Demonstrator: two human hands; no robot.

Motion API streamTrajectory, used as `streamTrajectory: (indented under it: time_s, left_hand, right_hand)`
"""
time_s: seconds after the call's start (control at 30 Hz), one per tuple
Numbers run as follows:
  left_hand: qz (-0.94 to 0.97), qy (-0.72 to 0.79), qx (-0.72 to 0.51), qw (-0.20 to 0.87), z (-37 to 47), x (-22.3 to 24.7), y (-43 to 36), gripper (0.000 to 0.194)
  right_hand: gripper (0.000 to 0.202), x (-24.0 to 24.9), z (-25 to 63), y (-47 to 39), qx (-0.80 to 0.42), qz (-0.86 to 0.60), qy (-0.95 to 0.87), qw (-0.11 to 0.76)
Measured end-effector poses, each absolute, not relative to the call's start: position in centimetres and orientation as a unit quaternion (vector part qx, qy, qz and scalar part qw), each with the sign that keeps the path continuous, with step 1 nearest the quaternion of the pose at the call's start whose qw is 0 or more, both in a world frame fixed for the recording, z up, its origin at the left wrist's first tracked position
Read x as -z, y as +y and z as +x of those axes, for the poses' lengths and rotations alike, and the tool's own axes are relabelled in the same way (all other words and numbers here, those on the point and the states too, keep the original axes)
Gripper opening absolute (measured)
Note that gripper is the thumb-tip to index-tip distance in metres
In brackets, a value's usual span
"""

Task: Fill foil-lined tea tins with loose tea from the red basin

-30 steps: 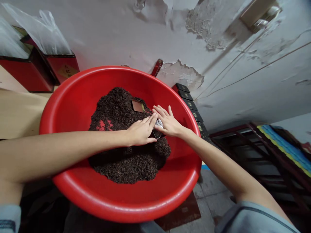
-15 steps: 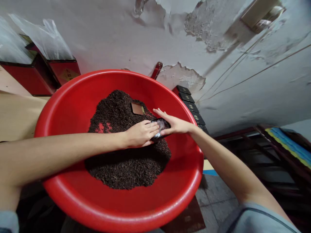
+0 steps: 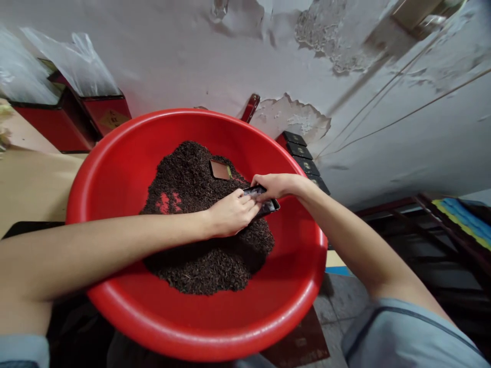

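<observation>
A large red plastic basin (image 3: 115, 306) holds a heap of dark loose tea leaves (image 3: 207, 273). Over the heap sits a small black tin (image 3: 273, 206) with a clear plastic lining (image 3: 254, 191) at its mouth. My left hand (image 3: 233, 212) lies against the tin's near left side, its fingers bent over the opening. From the right, my right hand (image 3: 274, 186) reaches to the far rim with fingers curled down at the lining; the fingertips are partly hidden. A small rectangular lid (image 3: 220, 169), tan inside, rests on the leaves behind the hands.
Red boxes with clear plastic bags (image 3: 90, 66) stand at the back left on a light tabletop (image 3: 34, 179). Black-topped small tins (image 3: 301, 151) line up behind the basin's right side. A peeling wall (image 3: 172, 56) rises behind. A dark rack (image 3: 418, 240) is at right.
My right hand has gone from spread fingers to curled ones at the tin's mouth. The tin's right end now shows more. The view has shifted slightly.
</observation>
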State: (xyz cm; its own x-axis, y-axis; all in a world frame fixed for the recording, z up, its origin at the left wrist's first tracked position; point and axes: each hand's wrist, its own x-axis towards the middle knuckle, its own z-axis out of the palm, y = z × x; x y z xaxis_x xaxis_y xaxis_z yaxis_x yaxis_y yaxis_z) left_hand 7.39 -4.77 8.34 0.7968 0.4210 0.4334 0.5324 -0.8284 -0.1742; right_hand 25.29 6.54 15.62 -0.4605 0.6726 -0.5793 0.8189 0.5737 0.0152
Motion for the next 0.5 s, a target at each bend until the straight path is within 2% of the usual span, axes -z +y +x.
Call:
streamTrajectory:
  time_s: [0.13, 0.3, 0.37, 0.43, 0.47, 0.5]
  left_hand:
    - [-0.936, -0.272, 0.172, 0.142, 7.8, -8.2, -4.9, 0.027]
    - [-0.932, -0.288, 0.149, 0.161, 8.4, -8.0, -4.6, 0.031]
    - [-0.931, -0.288, 0.152, 0.166, 8.5, -8.0, -4.6, 0.031]
    - [-0.931, -0.287, 0.156, 0.163, 8.4, -8.1, -4.6, 0.03]
    - [-0.932, -0.285, 0.157, 0.162, 8.4, -8.1, -4.7, 0.028]
    - [-0.932, -0.283, 0.155, 0.162, 8.4, -8.1, -4.7, 0.026]
  right_hand:
    - [0.059, -16.3, 24.5, 6.4, 0.146, 0.459, 0.82, 0.31]
    - [0.075, -16.8, 23.4, 10.0, 0.282, 0.476, 0.742, 0.379]
    - [0.069, -16.0, 21.2, 12.2, 0.286, 0.455, 0.764, 0.357]
    - [0.061, -14.1, 18.1, 14.0, 0.215, 0.436, 0.829, 0.278]
    - [0.065, -12.8, 16.5, 14.7, 0.179, 0.432, 0.849, 0.246]
    - [0.076, -11.4, 15.1, 15.1, 0.15, 0.424, 0.865, 0.224]
